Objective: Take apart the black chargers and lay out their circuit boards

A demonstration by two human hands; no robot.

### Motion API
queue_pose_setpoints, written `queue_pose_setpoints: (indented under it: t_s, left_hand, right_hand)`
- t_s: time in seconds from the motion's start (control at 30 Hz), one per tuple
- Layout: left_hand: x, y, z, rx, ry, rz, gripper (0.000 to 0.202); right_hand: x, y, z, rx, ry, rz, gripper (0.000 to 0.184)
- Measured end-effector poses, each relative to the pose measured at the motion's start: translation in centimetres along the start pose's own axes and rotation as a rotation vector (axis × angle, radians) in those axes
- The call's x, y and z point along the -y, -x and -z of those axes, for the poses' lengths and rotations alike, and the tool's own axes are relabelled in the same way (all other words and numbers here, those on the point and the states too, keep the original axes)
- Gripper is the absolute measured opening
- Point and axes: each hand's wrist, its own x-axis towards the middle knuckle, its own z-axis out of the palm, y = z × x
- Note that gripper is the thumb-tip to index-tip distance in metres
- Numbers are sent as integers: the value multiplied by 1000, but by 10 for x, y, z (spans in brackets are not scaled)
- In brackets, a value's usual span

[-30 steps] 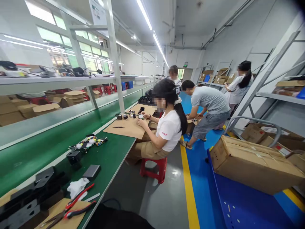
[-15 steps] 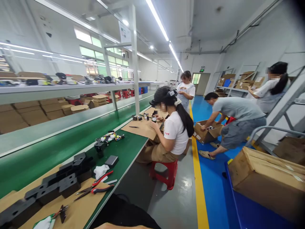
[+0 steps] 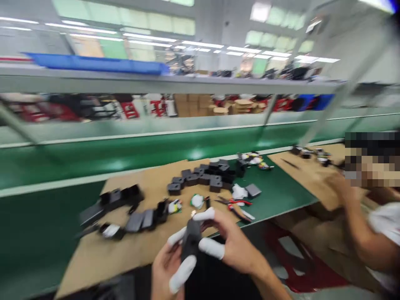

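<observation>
A small black plastic case (image 3: 191, 239) is held between both hands, tilted up above the near edge of the bench. My left hand (image 3: 170, 266) grips its left side, white finger cots on thumb and finger. My right hand (image 3: 229, 241), also with white finger cots, pinches the right side and top end. Just beyond lie a round white-and-green part (image 3: 197, 201) and red-handled pliers (image 3: 236, 202). Several black cases (image 3: 200, 177) stand in a cluster behind them. More dark cases (image 3: 140, 219) lie to the left on the brown cardboard (image 3: 103, 258).
A co-worker's arm (image 3: 359, 233) reaches over the bench at the right, above a red stool (image 3: 300, 266). A white cloth (image 3: 239, 191) and a grey box (image 3: 253, 190) sit on the green bench. A shelf (image 3: 125, 85) with a blue tray (image 3: 100, 63) runs along the back.
My view has swung left and down, from the aisle and co-workers to the bench. Both my hands now show, holding a black case; earlier only a sliver of skin showed at the bottom.
</observation>
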Motion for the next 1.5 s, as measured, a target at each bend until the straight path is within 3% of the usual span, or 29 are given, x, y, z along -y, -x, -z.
queue_pose_setpoints:
  t_s: [0.23,0.57,0.9,1.2,1.33,1.43,1.5]
  left_hand:
    - [28,-2,-2,-28,180,1,68]
    - [30,-2,3,-107,122,102,77]
    - [39,-8,7,-117,150,44,72]
    - [48,-9,5,-1,87,-4,69]
    - [49,-14,5,41,-139,-233,60]
    - [57,-20,10,-19,-515,-577,72]
    - [65,-23,12,-13,-747,-832,80]
  right_hand:
    - [-16,-14,-2,58,-273,-252,41]
    - [-22,-16,-13,21,-311,-362,43]
    - [-29,-13,-16,-11,-351,-243,32]
    - [-33,-7,-18,-69,-345,-221,32]
    - [-45,3,-13,-66,-293,-203,40]
    - [-59,18,-14,-169,-148,-169,42]
    - [-69,28,-18,-221,-109,-175,58]
